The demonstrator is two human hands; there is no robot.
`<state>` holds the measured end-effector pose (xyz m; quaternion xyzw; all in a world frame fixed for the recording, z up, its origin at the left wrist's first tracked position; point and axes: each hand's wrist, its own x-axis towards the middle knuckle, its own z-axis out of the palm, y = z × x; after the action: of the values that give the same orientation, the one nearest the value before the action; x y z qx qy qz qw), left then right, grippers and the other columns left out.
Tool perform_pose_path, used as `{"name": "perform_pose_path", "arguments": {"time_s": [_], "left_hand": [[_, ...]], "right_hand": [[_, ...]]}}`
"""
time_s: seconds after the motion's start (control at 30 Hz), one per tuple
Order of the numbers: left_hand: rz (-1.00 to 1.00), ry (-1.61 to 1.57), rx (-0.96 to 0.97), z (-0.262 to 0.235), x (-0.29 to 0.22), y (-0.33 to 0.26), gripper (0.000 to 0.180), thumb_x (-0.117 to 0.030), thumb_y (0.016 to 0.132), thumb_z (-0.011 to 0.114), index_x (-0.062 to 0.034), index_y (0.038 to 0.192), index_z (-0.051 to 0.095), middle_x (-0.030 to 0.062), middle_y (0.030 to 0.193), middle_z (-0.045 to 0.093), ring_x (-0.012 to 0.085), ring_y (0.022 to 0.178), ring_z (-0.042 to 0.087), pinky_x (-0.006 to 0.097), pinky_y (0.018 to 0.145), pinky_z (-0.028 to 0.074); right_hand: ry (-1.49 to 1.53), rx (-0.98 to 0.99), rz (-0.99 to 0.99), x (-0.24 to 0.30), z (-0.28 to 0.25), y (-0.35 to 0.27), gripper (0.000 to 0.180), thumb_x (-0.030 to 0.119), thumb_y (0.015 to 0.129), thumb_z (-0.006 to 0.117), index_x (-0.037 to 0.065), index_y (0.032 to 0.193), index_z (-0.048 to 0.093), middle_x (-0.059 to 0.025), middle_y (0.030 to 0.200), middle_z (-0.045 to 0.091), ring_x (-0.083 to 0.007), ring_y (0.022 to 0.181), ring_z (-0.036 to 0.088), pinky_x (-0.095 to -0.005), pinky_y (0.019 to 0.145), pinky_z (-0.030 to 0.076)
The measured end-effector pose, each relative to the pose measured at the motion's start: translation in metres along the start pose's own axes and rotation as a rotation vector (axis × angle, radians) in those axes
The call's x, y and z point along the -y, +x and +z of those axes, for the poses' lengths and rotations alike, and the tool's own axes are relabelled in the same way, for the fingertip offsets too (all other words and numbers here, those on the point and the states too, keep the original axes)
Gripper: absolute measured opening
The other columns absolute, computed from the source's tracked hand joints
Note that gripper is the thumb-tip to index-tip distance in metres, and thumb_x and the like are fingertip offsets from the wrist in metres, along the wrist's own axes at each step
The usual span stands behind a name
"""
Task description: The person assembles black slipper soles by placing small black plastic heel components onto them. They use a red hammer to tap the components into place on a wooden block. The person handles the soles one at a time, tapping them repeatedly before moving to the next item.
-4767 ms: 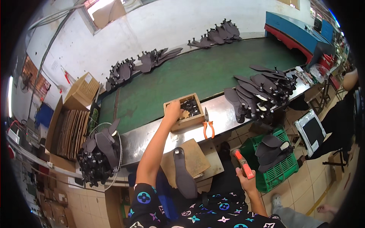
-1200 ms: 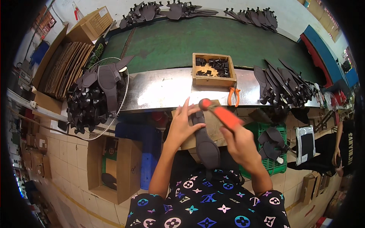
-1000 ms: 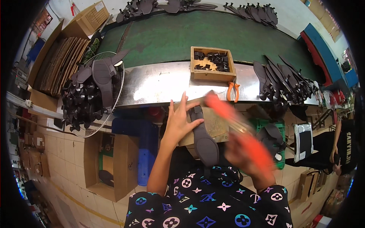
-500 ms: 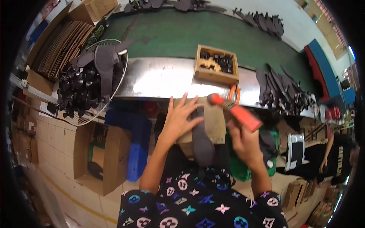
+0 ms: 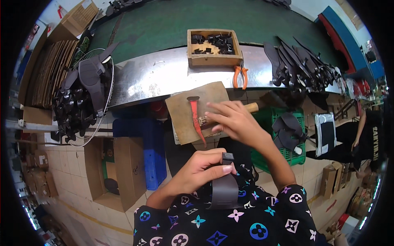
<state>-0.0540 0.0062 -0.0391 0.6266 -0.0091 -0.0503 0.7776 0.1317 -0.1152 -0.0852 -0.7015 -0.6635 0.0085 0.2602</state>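
My left hand (image 5: 205, 170) is closed on a dark grey insole (image 5: 225, 190) close to my body. The piece bends downward, and a small black clip (image 5: 228, 157) shows at its upper end beside my thumb and fingers. A hammer (image 5: 193, 112) with a red head and a wooden handle lies on a tan board (image 5: 178, 108) in front of me. Over the hammer's handle hovers my right hand (image 5: 236, 121), open with its fingers spread and nothing held in it. My right fingers hide part of the handle.
On the metal ledge are a wooden box (image 5: 213, 60) of black clips, orange-handled pliers (image 5: 240, 77) and a pile of dark insoles (image 5: 295, 61). A loaded wire basket (image 5: 111, 88) stands left, above a cardboard box (image 5: 133, 172) and blue bin (image 5: 154, 158). A green crate (image 5: 262, 158) is at right.
My right hand has let go of the hammer, which now lies on the board. My left hand has lifted the insole off the board and drawn it back toward my body.
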Motion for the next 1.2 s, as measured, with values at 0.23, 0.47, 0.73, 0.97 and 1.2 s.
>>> {"name": "perform_pose_path", "arguments": {"time_s": [0.23, 0.47, 0.73, 0.97, 1.2], "left_hand": [[-0.273, -0.335, 0.148, 0.023, 0.005, 0.004, 0.03, -0.022, 0.105, 0.051, 0.0036, 0.104, 0.066, 0.0055, 0.101, 0.065, 0.0122, 0.099, 0.06, 0.025, 0.089, 0.046], [-0.349, -0.456, 0.115, 0.04, 0.009, 0.015, 0.03, -0.024, 0.105, 0.048, 0.0019, 0.104, 0.063, 0.0078, 0.101, 0.063, 0.0153, 0.101, 0.059, 0.029, 0.092, 0.046], [-0.537, -0.366, 0.066, 0.053, 0.003, 0.023, 0.033, -0.029, 0.1, 0.053, 0.0014, 0.094, 0.064, 0.012, 0.093, 0.064, 0.0178, 0.094, 0.061, 0.032, 0.088, 0.047], [0.058, 0.292, -0.706, -0.022, -0.03, 0.018, 0.032, -0.03, 0.104, 0.056, -0.0002, 0.115, 0.061, 0.0068, 0.108, 0.065, 0.0134, 0.101, 0.059, 0.03, 0.09, 0.048], [0.701, 1.08, -1.965, -0.247, -0.148, -0.053, 0.04, -0.033, 0.098, 0.066, 0.0065, 0.099, 0.06, 0.0151, 0.099, 0.057, 0.0265, 0.08, 0.055, 0.041, 0.074, 0.045]], "right_hand": [[1.65, -0.238, 0.371, 0.068, 0.004, -0.052, 0.055, 0.052, 0.101, 0.051, 0.0, 0.091, 0.066, -0.0148, 0.095, 0.065, -0.0312, 0.101, 0.061, -0.0451, 0.095, 0.048], [1.718, -0.261, 0.473, 0.072, -0.006, -0.071, 0.064, 0.061, 0.095, 0.054, -0.002, 0.096, 0.063, -0.0132, 0.097, 0.062, -0.0323, 0.11, 0.056, -0.0441, 0.097, 0.045], [1.721, -0.326, 0.362, 0.067, 0.009, -0.085, 0.063, 0.06, 0.098, 0.051, -0.001, 0.099, 0.066, -0.0189, 0.109, 0.065, -0.0326, 0.121, 0.055, -0.0466, 0.109, 0.038], [1.301, -0.581, 0.571, 0.03, 0.013, -0.076, 0.054, 0.039, 0.107, 0.047, -0.007, 0.134, 0.051, -0.0182, 0.134, 0.059, -0.0229, 0.122, 0.058, -0.0356, 0.106, 0.042], [1.098, -0.713, 0.677, -0.006, -0.013, -0.085, 0.033, 0.024, 0.107, 0.048, -0.004, 0.117, 0.063, -0.0098, 0.108, 0.068, -0.0152, 0.092, 0.064, -0.0293, 0.087, 0.051]]}}
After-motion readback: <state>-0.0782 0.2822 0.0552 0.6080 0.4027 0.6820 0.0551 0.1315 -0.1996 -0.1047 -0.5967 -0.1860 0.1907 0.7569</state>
